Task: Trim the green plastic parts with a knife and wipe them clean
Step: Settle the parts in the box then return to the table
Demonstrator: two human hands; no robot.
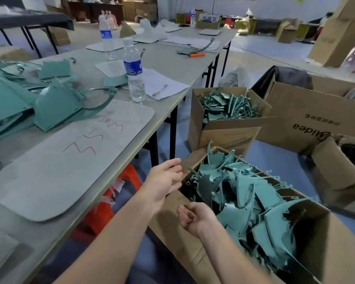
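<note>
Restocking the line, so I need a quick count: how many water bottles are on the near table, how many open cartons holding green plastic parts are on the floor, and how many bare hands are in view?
Water bottles on the near table: 2
Open cartons of green plastic parts: 2
Bare hands: 2, left hand, right hand
Total: 6

Both empty: left hand [164,181] and right hand [195,219] beside box [193,253] of green parts [254,203].

Two hands [164,181] reach out; three water bottles [132,70] stand on the desk [172,64]; two open cardboard boxes [223,128] brim with uncountable green plastic parts [254,201].
</note>
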